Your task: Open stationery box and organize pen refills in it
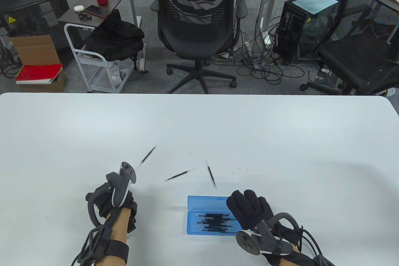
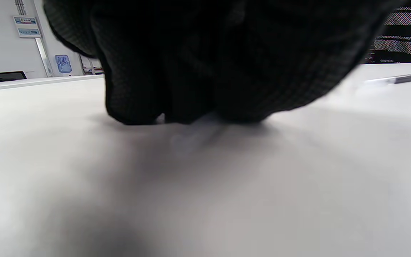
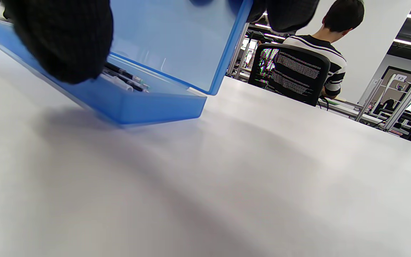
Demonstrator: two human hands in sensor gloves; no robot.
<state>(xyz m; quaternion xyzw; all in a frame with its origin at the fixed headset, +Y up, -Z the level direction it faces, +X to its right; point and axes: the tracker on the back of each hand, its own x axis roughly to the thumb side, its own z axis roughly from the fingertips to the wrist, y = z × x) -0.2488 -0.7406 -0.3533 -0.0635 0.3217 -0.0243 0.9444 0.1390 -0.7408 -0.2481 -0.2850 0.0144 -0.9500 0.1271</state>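
Nearest, at the right, the right hand [image 1: 249, 213] rests on the right end of the blue stationery box [image 1: 199, 230]. Its fingers curl over the raised lid [image 3: 177, 39], with the thumb on the tray's near edge, so it grips the lid and holds the box open. A bundle of refills [image 1: 215, 224] already lies in the tray, running left to right along the box's length.

At the near left, the left hand [image 1: 117, 206] sits fingers-down on the table [image 1: 280, 141], well left of the box. In the left wrist view the curled fingertips [image 2: 134, 107] touch the surface, but whether they pinch anything I cannot tell.

Farther out lie three loose refills. The middle refill [image 1: 180, 174] is between the hands, slanting up to the right. The right refill [image 1: 211, 174] lies just beyond the box's far edge, nearly pointing away from the person. The left refill [image 1: 147, 155] lies farthest, just past the left hand, slanting up to the right.

All three sit beyond and right of the left hand. Being free, it is likely the one to reach, gripping across each thin shaft.
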